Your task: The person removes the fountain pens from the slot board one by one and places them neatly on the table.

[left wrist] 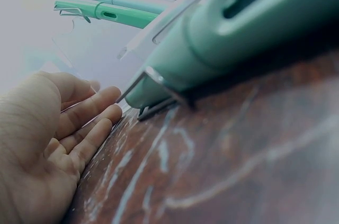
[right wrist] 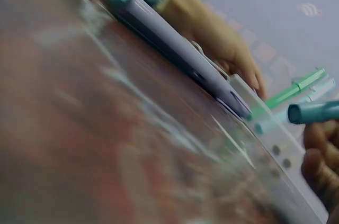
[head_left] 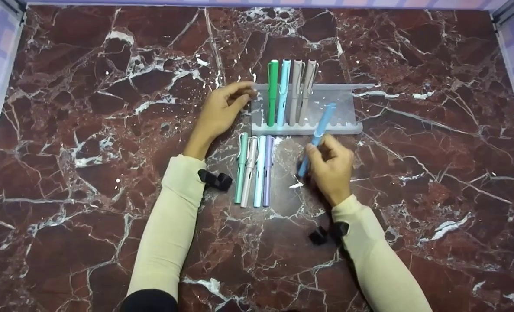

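Note:
My right hand [head_left: 332,167] pinches a blue pen [head_left: 324,123] between thumb and fingers, tilted in front of the clear pen rack [head_left: 334,104]. In the right wrist view, the blue pen's end [right wrist: 312,113] points toward the left. At the rack's left edge, my left hand [head_left: 222,108] rests its fingertips, the fingers [left wrist: 87,113] loosely bent in the left wrist view. A green pen [head_left: 273,93], a light blue pen [head_left: 284,93] and two taupe pens [head_left: 295,102] stand side by side in the rack's left half.
In front of the rack lie a teal pen [head_left: 240,173], a pale grey pen [head_left: 249,173], a pale blue pen [head_left: 260,173] and a purple pen [head_left: 267,173] in a row. Everything sits on a dark red marbled tabletop [head_left: 109,242], with patterned walls around it.

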`<state>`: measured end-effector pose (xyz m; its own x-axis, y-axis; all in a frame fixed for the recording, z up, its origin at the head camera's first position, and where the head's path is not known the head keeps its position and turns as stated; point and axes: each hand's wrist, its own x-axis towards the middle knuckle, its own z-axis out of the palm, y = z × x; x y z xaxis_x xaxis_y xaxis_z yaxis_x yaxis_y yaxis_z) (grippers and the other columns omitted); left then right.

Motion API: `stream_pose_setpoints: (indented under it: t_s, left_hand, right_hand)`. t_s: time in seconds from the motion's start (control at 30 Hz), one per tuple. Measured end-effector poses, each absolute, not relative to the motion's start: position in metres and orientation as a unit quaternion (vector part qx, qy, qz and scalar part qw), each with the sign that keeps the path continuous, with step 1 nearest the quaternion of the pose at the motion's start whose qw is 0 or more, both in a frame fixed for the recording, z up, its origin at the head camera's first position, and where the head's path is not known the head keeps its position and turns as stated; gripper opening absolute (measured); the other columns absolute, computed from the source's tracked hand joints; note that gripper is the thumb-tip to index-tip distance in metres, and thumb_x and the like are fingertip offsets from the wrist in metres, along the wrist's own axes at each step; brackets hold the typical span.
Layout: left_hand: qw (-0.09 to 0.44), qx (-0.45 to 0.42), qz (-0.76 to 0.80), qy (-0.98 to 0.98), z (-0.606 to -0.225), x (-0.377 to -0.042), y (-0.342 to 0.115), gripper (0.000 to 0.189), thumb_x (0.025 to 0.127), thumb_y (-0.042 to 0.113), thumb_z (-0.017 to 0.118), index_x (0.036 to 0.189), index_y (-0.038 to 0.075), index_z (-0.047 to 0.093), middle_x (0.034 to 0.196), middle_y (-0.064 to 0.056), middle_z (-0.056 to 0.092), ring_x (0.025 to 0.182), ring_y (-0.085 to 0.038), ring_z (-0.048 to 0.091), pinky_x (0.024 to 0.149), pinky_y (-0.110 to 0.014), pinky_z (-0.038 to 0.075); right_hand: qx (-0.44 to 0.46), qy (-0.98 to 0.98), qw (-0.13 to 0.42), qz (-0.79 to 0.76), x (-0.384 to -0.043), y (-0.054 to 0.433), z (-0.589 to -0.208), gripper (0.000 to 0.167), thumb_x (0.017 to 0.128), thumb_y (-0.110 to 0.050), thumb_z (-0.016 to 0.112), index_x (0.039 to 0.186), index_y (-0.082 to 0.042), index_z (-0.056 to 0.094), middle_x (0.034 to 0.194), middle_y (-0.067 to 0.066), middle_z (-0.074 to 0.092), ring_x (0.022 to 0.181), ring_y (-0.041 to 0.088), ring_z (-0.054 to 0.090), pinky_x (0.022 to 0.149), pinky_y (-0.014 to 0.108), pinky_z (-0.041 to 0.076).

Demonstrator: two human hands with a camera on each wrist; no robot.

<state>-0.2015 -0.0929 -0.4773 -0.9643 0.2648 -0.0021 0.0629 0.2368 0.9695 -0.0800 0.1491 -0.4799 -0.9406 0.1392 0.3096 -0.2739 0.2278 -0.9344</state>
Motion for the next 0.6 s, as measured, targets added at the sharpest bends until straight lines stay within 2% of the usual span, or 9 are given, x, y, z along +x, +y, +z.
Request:
stream_pose_setpoints:
  t_s: [0.13, 0.27, 0.43, 0.6]
  left_hand:
    - [0.09, 0.102, 0.614, 0.777, -0.476, -0.202, -0.093, 0.031, 0.102, 0.006, 0.054, 0.131, 0.01, 0.064, 0.112, -0.009, 0.07, 0.085, -0.019, 0.063, 0.076, -0.027, 0.056]
    - [0.094, 0.094, 0.612, 0.78, -0.475, -0.203, -0.092, 0.032, 0.102, 0.007, 0.053, 0.132, 0.011, 0.064, 0.111, -0.008, 0.07, 0.084, -0.018, 0.062, 0.074, -0.026, 0.055]
    - [0.095, 0.092, 0.611, 0.781, -0.474, -0.203, -0.092, 0.032, 0.102, 0.008, 0.054, 0.131, 0.011, 0.064, 0.111, -0.007, 0.07, 0.086, -0.018, 0.063, 0.076, -0.027, 0.056]
    - [0.095, 0.088, 0.61, 0.782, -0.474, -0.201, -0.092, 0.031, 0.102, 0.008, 0.054, 0.131, 0.012, 0.065, 0.111, -0.007, 0.07, 0.085, -0.017, 0.062, 0.076, -0.026, 0.055]
  right_hand:
    - [0.052, -0.818, 0.147, 0.554, -0.066, 0.144, -0.481, 0.024, 0.09, 0.001, 0.062, 0.066, 0.002, 0.059, 0.056, 0.011, 0.063, 0.043, 0.005, 0.047, 0.036, 0.016, 0.036]
    - [0.085, -0.871, 0.144, 0.462, -0.054, 0.137, -0.482, 0.029, 0.088, -0.006, 0.062, 0.06, -0.005, 0.055, 0.05, 0.003, 0.054, 0.043, 0.004, 0.036, 0.037, 0.017, 0.025]
    - [0.111, -0.909, 0.14, 0.375, -0.045, 0.129, -0.485, 0.034, 0.089, -0.019, 0.058, 0.057, -0.012, 0.048, 0.048, -0.005, 0.041, 0.044, 0.007, 0.031, 0.041, 0.023, 0.025]
    - [0.101, -0.919, 0.138, 0.354, -0.044, 0.126, -0.486, 0.037, 0.09, -0.024, 0.054, 0.056, -0.015, 0.043, 0.049, -0.009, 0.033, 0.045, 0.01, 0.03, 0.044, 0.026, 0.023]
